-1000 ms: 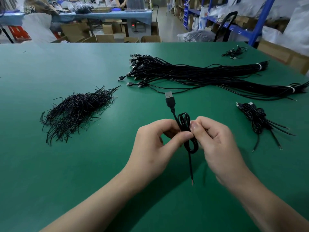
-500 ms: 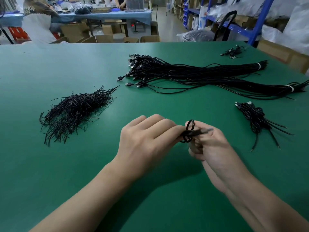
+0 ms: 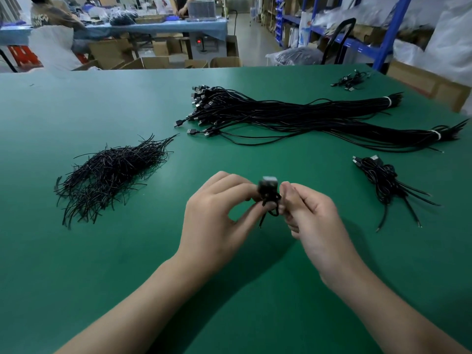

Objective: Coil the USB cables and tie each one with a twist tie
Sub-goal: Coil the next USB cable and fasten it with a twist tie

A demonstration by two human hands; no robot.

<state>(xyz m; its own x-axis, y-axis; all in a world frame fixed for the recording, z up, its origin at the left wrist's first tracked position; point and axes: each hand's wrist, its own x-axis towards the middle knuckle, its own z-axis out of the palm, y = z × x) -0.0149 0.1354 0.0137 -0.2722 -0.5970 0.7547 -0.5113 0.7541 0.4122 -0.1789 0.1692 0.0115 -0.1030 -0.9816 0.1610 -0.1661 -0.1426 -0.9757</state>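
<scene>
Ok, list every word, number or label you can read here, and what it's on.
Nothing reads clearly.
Red digits on the grey box under the far table: too blurred.
Blue print on the white bag by the shelving: too blurred.

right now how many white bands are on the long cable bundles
2. The far band wraps the far bundle near its right end; the near band wraps the near bundle likewise. More may be hidden.

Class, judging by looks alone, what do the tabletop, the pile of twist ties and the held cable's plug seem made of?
Tabletop: matte green mat, probably rubber or vinyl; soft, grainless sheen.
Twist ties: thin black strands keeping bends, likely plastic-coated wire.
Plug: blurred; pale grey tip suggests metal, black body moulded plastic.
</scene>
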